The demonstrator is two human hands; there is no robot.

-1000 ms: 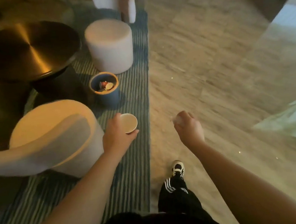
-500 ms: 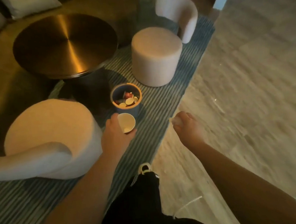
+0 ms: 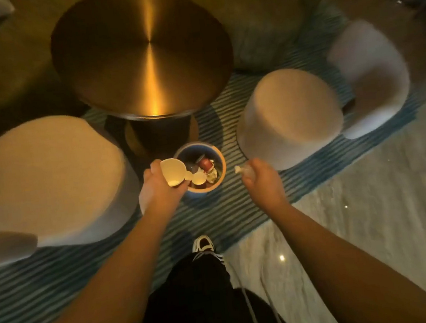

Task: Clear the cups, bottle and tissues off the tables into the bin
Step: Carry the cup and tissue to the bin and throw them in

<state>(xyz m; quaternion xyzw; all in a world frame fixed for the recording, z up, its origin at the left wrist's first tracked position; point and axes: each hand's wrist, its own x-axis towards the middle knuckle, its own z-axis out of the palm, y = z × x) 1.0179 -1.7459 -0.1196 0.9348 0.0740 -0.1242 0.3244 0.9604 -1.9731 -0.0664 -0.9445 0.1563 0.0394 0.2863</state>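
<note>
My left hand point(image 3: 158, 190) grips a white paper cup point(image 3: 172, 174), tilted with its mouth facing up and toward me, right at the left rim of the blue bin point(image 3: 221, 164). The small round bin stands on the striped rug in front of the table's base and holds other cups, a red item and crumpled paper. My right hand point(image 3: 262, 179) is closed around a small white tissue point(image 3: 239, 169) whose tip sticks out, just to the right of the bin.
A round brass-topped table point(image 3: 142, 50) stands behind the bin. A beige chair point(image 3: 48, 178) is at the left, a round pouf point(image 3: 291, 113) and another chair point(image 3: 371, 73) at the right. Striped rug point(image 3: 35, 285) below, pale stone floor point(image 3: 371, 223) at right. My shoe point(image 3: 202, 244) is near the bin.
I have walked up to the bin, which now lies directly between my hands. The cup in my left hand has reached the bin's left rim; the right hand still holds the tissue.
</note>
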